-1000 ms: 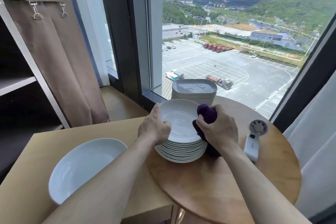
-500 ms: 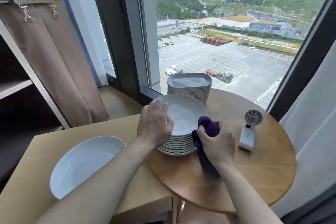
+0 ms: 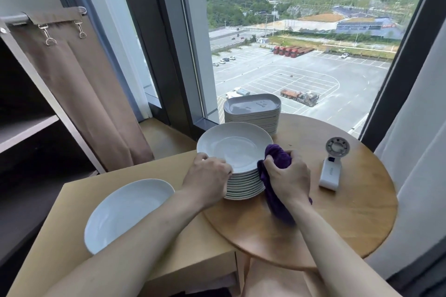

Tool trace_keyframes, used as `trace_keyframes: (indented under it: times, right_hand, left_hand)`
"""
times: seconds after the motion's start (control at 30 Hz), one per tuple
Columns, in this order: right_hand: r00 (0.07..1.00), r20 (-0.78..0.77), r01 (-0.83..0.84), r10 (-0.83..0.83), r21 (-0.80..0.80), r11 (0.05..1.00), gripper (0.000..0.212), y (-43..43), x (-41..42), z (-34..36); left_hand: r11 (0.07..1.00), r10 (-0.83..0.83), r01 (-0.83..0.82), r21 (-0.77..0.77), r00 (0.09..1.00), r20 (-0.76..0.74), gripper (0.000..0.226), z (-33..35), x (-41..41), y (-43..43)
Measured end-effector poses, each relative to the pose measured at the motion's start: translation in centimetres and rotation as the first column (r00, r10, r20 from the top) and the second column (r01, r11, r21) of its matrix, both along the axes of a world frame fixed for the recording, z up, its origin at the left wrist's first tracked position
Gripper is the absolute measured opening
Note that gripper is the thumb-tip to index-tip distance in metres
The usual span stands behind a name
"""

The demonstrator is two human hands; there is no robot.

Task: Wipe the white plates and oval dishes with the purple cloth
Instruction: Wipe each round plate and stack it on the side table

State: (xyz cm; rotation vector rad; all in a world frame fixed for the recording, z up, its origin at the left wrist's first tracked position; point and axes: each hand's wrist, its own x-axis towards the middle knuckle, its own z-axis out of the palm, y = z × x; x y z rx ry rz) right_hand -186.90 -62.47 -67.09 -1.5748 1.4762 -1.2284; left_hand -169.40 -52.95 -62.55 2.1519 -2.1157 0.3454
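The right hand (image 3: 288, 176) covers most of the purple cloth (image 3: 278, 156).

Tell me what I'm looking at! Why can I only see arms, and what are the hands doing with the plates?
There is no machine here. A person wears a camera on their head, so the picture looks down at their own arms, as if through their eyes. The left hand grips the rim of the top plate on a pile of round white plates. The right hand squeezes a purple cloth against that plate's edge. Behind stands a stack of oval dishes. Both piles sit on a round wooden table, beside a small white gadget that looks like a handheld fan. One more white plate lies alone on the square table to the left.
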Motion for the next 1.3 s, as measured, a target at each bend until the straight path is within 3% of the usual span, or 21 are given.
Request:
trace_keyframes:
  times: [0.63, 0.87, 1.0, 1.3]
  right_hand:
    - [0.999, 0.049, -0.019, 0.023, -0.083, 0.996, 0.033, 1.0, 0.1, 0.7]
    - [0.994, 0.092, -0.042, 0.057, -0.150, 0.988, 0.031, 2.0, 0.8, 1.8]
    - [0.986, 0.092, -0.120, 0.143, -0.218, 0.969, 0.030, 3.7, 2.0, 2.3]
    - [0.921, -0.036, -0.382, 0.388, -0.287, 0.879, 0.029, 9.5, 5.1, 1.3]
  left_hand:
    - [0.998, -0.023, 0.027, -0.057, 0.997, 0.073, 0.014, 1.1, -0.2, 1.4]
    - [0.967, -0.136, 0.166, -0.194, 0.977, 0.162, 0.018, 3.4, 1.5, 3.1]
    - [0.942, -0.157, 0.196, -0.272, 0.975, 0.160, 0.015, 4.7, 3.2, 5.2]
    - [0.914, -0.024, 0.066, -0.401, 0.994, 0.110, 0.014, 2.7, 7.6, 12.9]
